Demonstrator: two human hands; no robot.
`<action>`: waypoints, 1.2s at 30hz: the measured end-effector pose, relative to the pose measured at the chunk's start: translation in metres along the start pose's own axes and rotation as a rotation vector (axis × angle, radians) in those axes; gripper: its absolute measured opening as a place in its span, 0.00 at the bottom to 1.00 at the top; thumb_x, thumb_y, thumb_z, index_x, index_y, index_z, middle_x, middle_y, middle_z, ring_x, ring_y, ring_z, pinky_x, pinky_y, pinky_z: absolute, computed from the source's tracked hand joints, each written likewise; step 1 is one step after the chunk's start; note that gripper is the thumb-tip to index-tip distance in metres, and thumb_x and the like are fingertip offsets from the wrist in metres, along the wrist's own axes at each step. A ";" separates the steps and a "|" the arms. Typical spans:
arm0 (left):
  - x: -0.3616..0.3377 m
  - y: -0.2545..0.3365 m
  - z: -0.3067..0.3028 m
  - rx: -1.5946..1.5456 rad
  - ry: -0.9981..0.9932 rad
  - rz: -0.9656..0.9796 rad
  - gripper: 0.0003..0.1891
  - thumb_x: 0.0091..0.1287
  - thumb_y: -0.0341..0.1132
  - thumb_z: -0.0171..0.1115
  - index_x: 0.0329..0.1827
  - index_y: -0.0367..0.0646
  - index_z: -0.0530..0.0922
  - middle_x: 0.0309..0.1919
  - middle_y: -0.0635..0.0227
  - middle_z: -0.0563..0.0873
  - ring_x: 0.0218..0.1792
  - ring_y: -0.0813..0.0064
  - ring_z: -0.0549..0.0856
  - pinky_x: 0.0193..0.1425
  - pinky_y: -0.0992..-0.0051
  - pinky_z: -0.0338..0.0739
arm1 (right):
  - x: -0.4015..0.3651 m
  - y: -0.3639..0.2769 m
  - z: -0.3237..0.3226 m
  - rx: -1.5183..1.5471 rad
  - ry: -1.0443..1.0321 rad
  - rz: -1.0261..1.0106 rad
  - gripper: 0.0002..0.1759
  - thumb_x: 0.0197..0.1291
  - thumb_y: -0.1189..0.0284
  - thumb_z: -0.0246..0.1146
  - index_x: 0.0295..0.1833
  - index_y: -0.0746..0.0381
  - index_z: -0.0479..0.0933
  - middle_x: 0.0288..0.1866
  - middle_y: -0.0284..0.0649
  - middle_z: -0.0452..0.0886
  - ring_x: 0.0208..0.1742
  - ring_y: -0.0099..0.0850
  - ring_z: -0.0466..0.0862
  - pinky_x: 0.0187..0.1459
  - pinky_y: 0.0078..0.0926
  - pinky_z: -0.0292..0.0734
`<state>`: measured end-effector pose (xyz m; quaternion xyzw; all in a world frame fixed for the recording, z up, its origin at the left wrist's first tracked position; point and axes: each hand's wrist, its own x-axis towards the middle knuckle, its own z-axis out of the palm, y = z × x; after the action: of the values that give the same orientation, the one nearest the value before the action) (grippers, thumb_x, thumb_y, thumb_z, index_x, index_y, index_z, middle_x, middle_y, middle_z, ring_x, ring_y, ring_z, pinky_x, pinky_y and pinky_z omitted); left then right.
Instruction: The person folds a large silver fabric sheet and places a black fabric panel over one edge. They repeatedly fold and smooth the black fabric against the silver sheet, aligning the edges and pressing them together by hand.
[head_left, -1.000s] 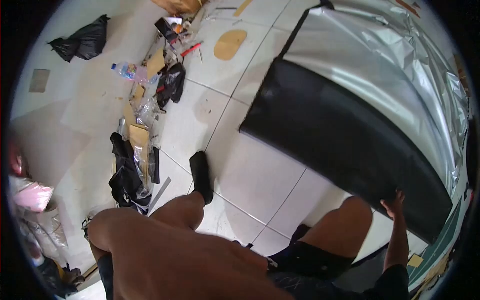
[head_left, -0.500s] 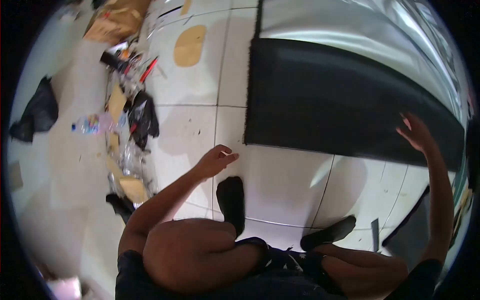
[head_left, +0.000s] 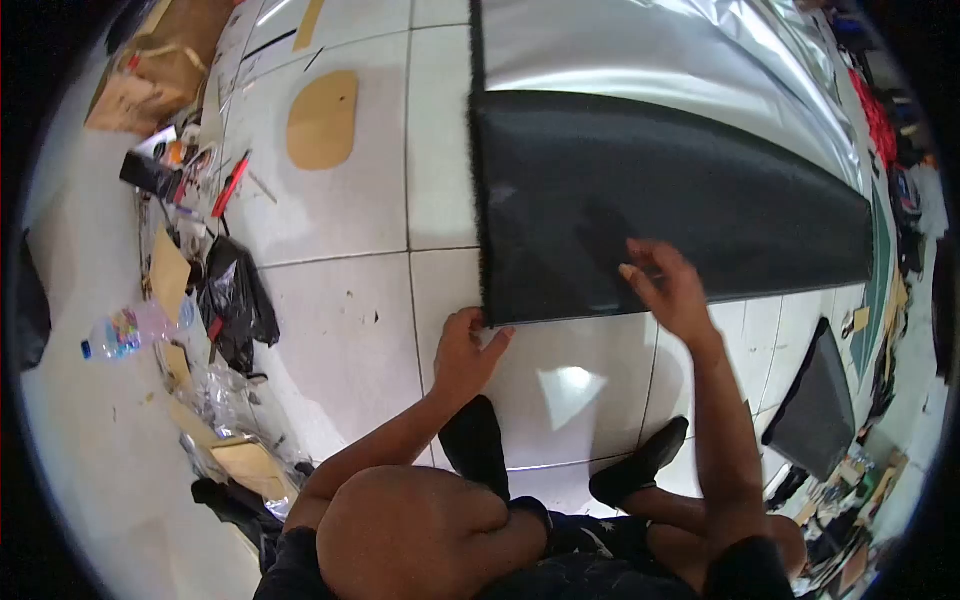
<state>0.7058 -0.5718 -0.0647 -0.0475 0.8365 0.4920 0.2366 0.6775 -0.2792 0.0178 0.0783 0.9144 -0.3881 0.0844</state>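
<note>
A black sheet of material point(head_left: 680, 200) lies on the tiled floor, joined to or folded over a silvery sheet point(head_left: 650, 45) that spreads out beyond it. Its left edge is frayed and its near edge is straight. At the near left corner is my left hand point(head_left: 467, 352), fingertips right at the corner and thumb spread away from them. My right hand point(head_left: 668, 290) is over the near part of the black sheet, fingers loosely bent and thumb apart, with a shadow beneath. Nothing shows between its fingers.
Left of the sheet are a tan rounded cutout point(head_left: 322, 120), a red cutter point(head_left: 231, 184), a black plastic bag point(head_left: 238, 305) and a plastic bottle point(head_left: 125, 330). A paper bag point(head_left: 160, 65) stands at the back left. Another black piece point(head_left: 815, 405) lies right, near scattered scraps.
My left hand has reached the sheet's near left corner. My right hand has moved left along the sheet, from its right end towards its middle. The camera view has shifted.
</note>
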 end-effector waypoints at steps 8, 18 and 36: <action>-0.003 0.005 -0.003 0.037 0.019 0.135 0.25 0.56 0.43 0.70 0.48 0.30 0.75 0.41 0.55 0.77 0.40 0.63 0.78 0.44 0.67 0.74 | -0.046 -0.009 0.118 0.431 0.241 0.086 0.13 0.61 0.72 0.64 0.50 0.64 0.75 0.43 0.39 0.78 0.38 0.25 0.79 0.36 0.21 0.75; 0.013 0.010 0.007 0.193 0.266 0.291 0.22 0.57 0.41 0.69 0.51 0.39 0.75 0.40 0.62 0.78 0.45 0.65 0.74 0.56 0.62 0.57 | -0.027 -0.060 0.119 0.206 0.158 0.223 0.21 0.59 0.64 0.67 0.52 0.64 0.72 0.37 0.40 0.75 0.31 0.25 0.75 0.33 0.24 0.74; 0.035 0.010 -0.004 0.029 0.095 0.578 0.12 0.57 0.28 0.63 0.45 0.41 0.79 0.36 0.67 0.78 0.38 0.71 0.77 0.45 0.70 0.69 | 0.023 -0.068 0.135 -0.112 0.076 0.220 0.22 0.59 0.61 0.63 0.48 0.70 0.76 0.42 0.55 0.81 0.46 0.47 0.83 0.48 0.38 0.77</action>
<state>0.6702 -0.5650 -0.0701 0.1733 0.8325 0.5241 0.0477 0.6538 -0.4216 -0.0320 0.1880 0.9230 -0.3218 0.0957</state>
